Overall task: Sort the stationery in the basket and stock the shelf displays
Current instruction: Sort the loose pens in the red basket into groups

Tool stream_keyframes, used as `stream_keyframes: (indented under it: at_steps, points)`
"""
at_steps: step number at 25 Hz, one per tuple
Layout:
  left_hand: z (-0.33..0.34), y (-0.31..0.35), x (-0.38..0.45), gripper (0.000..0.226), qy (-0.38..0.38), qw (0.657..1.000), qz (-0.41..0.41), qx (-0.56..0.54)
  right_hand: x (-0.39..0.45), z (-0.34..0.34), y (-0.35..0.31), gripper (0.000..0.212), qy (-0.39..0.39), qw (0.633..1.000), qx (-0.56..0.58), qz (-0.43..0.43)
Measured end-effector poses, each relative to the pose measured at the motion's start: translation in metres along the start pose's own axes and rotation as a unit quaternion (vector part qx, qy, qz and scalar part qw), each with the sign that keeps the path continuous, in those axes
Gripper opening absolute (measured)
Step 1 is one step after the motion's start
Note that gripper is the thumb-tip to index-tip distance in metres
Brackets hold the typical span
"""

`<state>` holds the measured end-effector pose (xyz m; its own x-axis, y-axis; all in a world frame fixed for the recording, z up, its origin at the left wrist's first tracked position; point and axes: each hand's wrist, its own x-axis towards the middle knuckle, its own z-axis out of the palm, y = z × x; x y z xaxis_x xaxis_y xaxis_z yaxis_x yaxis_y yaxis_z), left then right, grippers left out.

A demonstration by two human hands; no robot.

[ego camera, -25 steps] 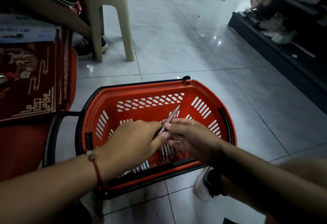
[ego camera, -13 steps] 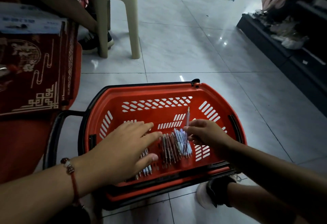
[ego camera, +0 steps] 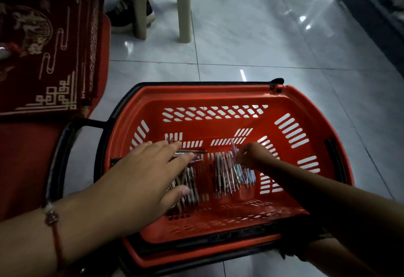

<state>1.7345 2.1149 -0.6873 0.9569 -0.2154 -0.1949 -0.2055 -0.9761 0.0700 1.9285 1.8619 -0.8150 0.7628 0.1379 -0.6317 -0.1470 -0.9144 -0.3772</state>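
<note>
Left hand (ego camera: 144, 174) spread flat, fingers straight over one pile of pens (ego camera: 188, 180) in the red basket (ego camera: 301, 110). Right hand (ego camera: 253, 156) pinching a single pen (ego camera: 233, 145) above the second pile (ego camera: 231, 174). Beyond, tiled floor (ego camera: 251, 36), stool legs (ego camera: 184, 7).

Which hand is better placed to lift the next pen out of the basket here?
The right hand, probably. Its fingers already pinch one pen above the right-side pile of pens in the basket. The left hand lies flat, fingers straight, over the left pile, gripping nothing.

Glossy tiled floor (ego camera: 251, 36), beige stool legs (ego camera: 183, 5)
</note>
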Motion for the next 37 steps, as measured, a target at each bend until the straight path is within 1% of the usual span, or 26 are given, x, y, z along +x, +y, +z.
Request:
stream_keyframes:
  at_steps: [2,4,6,9,10,12,14,17,19,21,23,24,26,27,28,30,32,35,37]
  points:
    - [0.006,-0.004,0.002,0.064,0.001,1.000,-0.011,0.006,0.022,0.012,0.003,0.013,-0.010,1.000,-0.014,0.026]
    - [0.012,-0.008,0.004,0.063,-0.008,1.000,-0.022,0.004,0.043,0.026,0.007,0.016,-0.020,0.997,-0.052,0.046]
    - [0.015,-0.010,0.004,0.063,-0.019,0.999,-0.031,-0.001,0.057,0.040,0.012,0.022,-0.036,0.993,-0.078,0.078]
    - [0.020,-0.014,0.007,0.062,-0.035,0.999,-0.041,-0.004,0.075,0.056,0.013,0.035,-0.075,0.986,-0.082,0.120]
    - [0.021,-0.015,0.008,0.062,-0.041,0.998,-0.042,-0.006,0.079,0.060,0.013,0.031,-0.083,0.986,-0.079,0.125]
    - [0.024,-0.017,0.009,0.061,-0.055,0.998,-0.042,-0.008,0.085,0.068,0.015,0.022,-0.079,0.986,-0.095,0.115]
    - [0.024,-0.017,0.009,0.061,-0.069,0.996,-0.048,-0.010,0.084,0.074,0.015,0.017,-0.071,0.985,-0.125,0.094]
    - [0.028,-0.021,0.011,0.062,-0.087,0.995,-0.053,-0.016,0.078,0.075,0.011,0.016,-0.081,0.984,-0.137,0.079]
    - [0.027,-0.023,0.012,0.062,-0.108,0.992,-0.058,-0.034,0.067,0.076,0.001,0.019,-0.080,0.985,-0.149,0.029]
    - [0.025,-0.023,0.012,0.062,-0.111,0.991,-0.063,-0.045,0.053,0.090,-0.013,0.019,-0.108,0.979,-0.168,-0.022]
    - [0.020,-0.023,0.014,0.065,-0.132,0.987,-0.070,-0.063,0.043,0.117,-0.025,0.020,-0.145,0.969,-0.200,-0.029]
    - [0.020,-0.022,0.015,0.066,-0.137,0.985,-0.069,-0.076,0.040,0.132,-0.028,0.024,-0.157,0.965,-0.208,-0.016]
    - [0.013,-0.017,0.020,0.061,-0.100,0.990,-0.063,-0.078,0.037,0.158,-0.036,0.035,-0.182,0.955,-0.234,-0.020]
    - [0.013,-0.017,0.021,0.059,-0.092,0.990,-0.059,-0.083,0.038,0.167,-0.039,0.037,-0.198,0.949,-0.243,-0.034]
    - [0.013,-0.018,0.022,0.058,-0.086,0.989,-0.064,-0.098,0.040,0.170,-0.044,0.033,-0.207,0.949,-0.235,-0.046]
    - [0.011,-0.021,0.023,0.059,-0.080,0.990,-0.066,-0.097,0.044,0.169,-0.050,0.028,-0.199,0.960,-0.192,-0.042]
    - [0.009,-0.022,0.021,0.065,-0.088,0.987,-0.073,-0.116,0.050,0.171,-0.044,0.023,-0.182,0.974,-0.134,-0.014]
    - [0.012,-0.023,0.016,0.067,-0.092,0.985,-0.062,-0.131,0.049,0.181,-0.034,0.019,-0.138,0.981,-0.131,0.035]
    - [0.010,-0.023,0.016,0.067,-0.111,0.985,-0.051,-0.126,0.048,0.187,-0.034,0.013,-0.127,0.981,-0.138,0.040]
